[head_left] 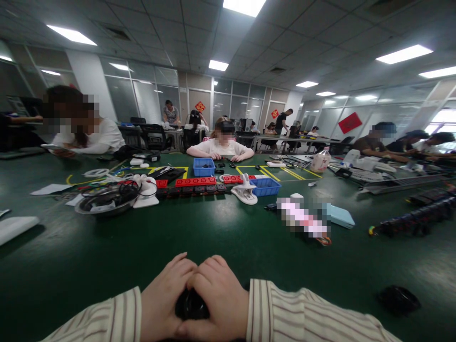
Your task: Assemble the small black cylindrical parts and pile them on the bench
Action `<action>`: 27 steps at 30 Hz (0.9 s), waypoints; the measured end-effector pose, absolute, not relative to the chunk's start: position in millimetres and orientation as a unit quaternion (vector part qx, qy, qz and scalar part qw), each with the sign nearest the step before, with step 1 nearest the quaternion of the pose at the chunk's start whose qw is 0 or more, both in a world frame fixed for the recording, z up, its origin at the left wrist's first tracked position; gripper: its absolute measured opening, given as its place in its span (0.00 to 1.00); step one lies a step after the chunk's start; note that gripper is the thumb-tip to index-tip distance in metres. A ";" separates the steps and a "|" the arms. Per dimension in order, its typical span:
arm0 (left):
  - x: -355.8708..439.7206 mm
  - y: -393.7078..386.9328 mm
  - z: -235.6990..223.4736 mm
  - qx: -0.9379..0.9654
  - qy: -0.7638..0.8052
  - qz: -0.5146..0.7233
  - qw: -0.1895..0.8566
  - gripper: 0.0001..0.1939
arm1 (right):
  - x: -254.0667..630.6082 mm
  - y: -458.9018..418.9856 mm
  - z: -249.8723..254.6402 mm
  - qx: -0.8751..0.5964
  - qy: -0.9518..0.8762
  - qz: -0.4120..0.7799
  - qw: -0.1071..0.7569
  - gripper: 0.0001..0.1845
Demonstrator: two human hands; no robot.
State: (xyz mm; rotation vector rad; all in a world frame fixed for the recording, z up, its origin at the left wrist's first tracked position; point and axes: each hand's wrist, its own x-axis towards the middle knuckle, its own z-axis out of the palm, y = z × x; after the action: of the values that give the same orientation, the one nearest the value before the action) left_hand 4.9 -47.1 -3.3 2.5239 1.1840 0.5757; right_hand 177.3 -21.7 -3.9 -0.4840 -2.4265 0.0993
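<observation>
Grip closed around a black object, the left hand and right hand meet toward the counter's near edge; a dark item lies farther right.

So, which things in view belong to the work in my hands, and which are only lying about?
In hand:
- black object, cupped between left hand and right hand

Lying about, apparently:
- dark object at right
- metal bowl
- white clip
- light-blue box
</observation>
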 end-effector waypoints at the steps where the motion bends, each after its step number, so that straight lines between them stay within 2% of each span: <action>1: 5.7 -46.7 -1.8 0.876 0.413 0.194 0.157 0.24 | 178.2 -22.4 -2.1 -0.183 -0.931 0.035 0.315 0.25; 7: 5.5 -40.4 6.6 0.878 0.378 0.176 0.235 0.21 | 180.2 -24.6 7.0 -0.095 -0.953 0.052 0.285 0.15; 13: 3.3 -38.9 6.0 0.883 0.358 0.176 0.248 0.28 | 181.7 -22.3 7.2 0.006 -0.964 0.063 0.258 0.10; 16: 2.4 -39.8 4.6 0.878 0.361 0.186 0.255 0.31 | 181.7 -21.9 7.6 0.012 -0.956 0.078 0.281 0.16; 19: -0.6 -39.8 3.0 0.864 0.360 0.213 0.279 0.42 | 182.1 -22.3 9.9 -0.006 -0.937 0.096 0.336 0.23; 21: -3.5 -39.1 1.4 0.867 0.354 0.216 0.275 0.45 | 183.0 -22.2 11.0 -0.034 -0.921 0.111 0.372 0.25; 24: -5.3 -39.3 -0.9 0.879 0.361 0.214 0.225 0.43 | 183.6 -21.5 8.1 -0.101 -0.910 0.117 0.384 0.29; 27: -2.3 -42.7 -0.8 0.884 0.382 0.220 0.156 0.40 | 181.6 -21.6 1.7 -0.167 -0.913 0.098 0.361 0.30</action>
State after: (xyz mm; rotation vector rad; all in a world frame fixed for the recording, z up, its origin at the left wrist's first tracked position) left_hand -2.3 -42.7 -0.8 2.5305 1.0938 0.6285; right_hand 181.6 -21.6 1.7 -0.4291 -2.3518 0.2527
